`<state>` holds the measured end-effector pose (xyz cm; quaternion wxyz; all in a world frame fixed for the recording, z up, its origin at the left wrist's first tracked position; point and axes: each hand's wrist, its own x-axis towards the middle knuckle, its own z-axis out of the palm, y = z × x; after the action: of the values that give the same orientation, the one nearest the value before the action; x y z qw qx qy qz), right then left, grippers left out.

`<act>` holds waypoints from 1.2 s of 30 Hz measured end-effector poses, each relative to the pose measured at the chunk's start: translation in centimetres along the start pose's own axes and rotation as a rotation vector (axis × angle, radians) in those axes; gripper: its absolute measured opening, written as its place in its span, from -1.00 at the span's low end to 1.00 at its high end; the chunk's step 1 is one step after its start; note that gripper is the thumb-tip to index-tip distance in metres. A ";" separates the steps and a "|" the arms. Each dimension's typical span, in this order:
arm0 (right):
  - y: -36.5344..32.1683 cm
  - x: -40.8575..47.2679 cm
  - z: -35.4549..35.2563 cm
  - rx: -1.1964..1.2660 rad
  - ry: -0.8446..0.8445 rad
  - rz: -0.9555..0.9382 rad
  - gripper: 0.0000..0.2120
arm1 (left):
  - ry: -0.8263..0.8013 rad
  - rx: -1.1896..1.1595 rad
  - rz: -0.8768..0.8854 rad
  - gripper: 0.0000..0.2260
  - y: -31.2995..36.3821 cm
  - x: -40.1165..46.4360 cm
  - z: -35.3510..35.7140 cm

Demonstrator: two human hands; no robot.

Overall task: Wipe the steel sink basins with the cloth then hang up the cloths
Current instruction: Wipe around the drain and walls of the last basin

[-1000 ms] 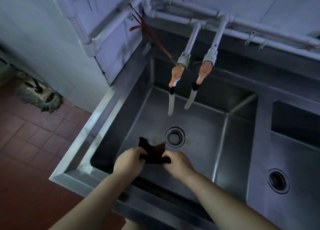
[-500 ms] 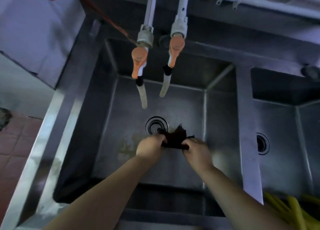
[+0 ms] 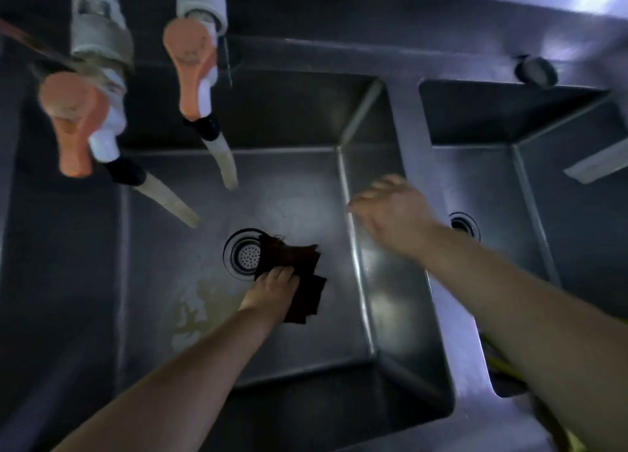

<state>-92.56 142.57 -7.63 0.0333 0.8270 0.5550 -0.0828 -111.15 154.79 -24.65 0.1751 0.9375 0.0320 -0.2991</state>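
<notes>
- Cloth position: the dark cloth [image 3: 299,275] lies folded on the floor of the left basin [image 3: 190,315], its upper corner overlapping the rim of the drain strainer [image 3: 246,256].
- Left hand [image 3: 272,290]: pressed flat on the near edge of the cloth, fingers laid over the fabric. It pins the cloth down rather than pinching it.
- Right hand [image 3: 390,210]: empty, fingers loosely spread, above the divider [image 3: 407,166] between the two basins. Motion blur prevents telling whether it touches the steel.
- Risk, snagging: a stroke toward the drain strainer may catch the frayed corner on the perforations and pull the cloth from under the palm.
- Risk, incomplete coverage: a yellowish stain [image 3: 200,305] lies just left of the wrist. The cloth is on the other side, so a short stroke may miss it.
- Risk, collision: two tap spouts [image 3: 224,161] hang over the rear of the basin. A long forward stroke could bring the forearm against them.
- Risk, slipping: the steel looks wet. With only one palm on the cloth, the folds may slide apart and bunch.
- Remaining work, as judged: the right basin [image 3: 543,234] appears untouched, and nothing for hanging the cloth is in view.
</notes>
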 end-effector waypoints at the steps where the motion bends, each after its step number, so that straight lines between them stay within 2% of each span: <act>1: 1.7 1.0 -0.5 -0.044 -0.058 -0.002 -0.83 | 0.005 0.057 0.030 -0.48 0.0 0.9 0.4; 3: 4.6 2.2 -0.6 -0.130 -0.154 0.004 -0.78 | 0.016 0.206 0.087 -0.40 -0.2 2.5 1.8; 5: 6.3 2.6 0.4 -0.189 -0.172 -0.023 -0.77 | 0.029 0.298 0.102 -0.31 -0.2 3.4 3.6; 7: 6.8 2.5 1.6 -0.166 -0.108 -0.048 -0.77 | 0.109 0.290 0.181 -0.22 0.0 3.7 5.0; 8: 6.9 2.4 1.9 -0.128 -0.052 -0.050 -0.76 | 0.085 0.293 0.267 -0.20 0.5 3.7 5.6; 12: 7.4 2.6 2.4 -0.048 0.008 -0.047 -0.70 | 0.086 0.512 0.734 -0.36 3.6 4.5 8.2; 16: 7.6 2.5 2.5 -0.013 0.036 -0.055 -0.77 | 0.013 0.645 0.978 -0.49 5.9 6.4 8.0; 19: 7.9 2.6 2.6 0.005 0.056 -0.048 -0.76 | 0.065 0.668 1.108 -0.53 5.3 8.2 6.9; 25: 8.1 2.6 3.0 0.026 0.101 -0.072 -0.77 | 0.157 0.435 1.084 -0.53 1.3 15.0 1.6; 28: 8.3 2.6 3.1 0.041 0.128 -0.077 -0.76 | 0.278 0.347 0.902 -0.52 -0.8 18.4 -1.9; 33: 8.4 2.4 3.5 0.056 0.155 -0.092 -0.75 | 0.284 0.449 0.708 -0.50 -3.4 22.3 -4.7; 36: 8.6 2.5 3.5 0.046 0.185 -0.101 -0.74 | 0.377 0.373 0.398 -0.44 -3.9 24.5 -6.8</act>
<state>-84.07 141.08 -11.86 -0.0413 0.8027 0.5946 -0.0202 -88.04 159.74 -34.72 0.0465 0.9801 -0.1753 -0.0809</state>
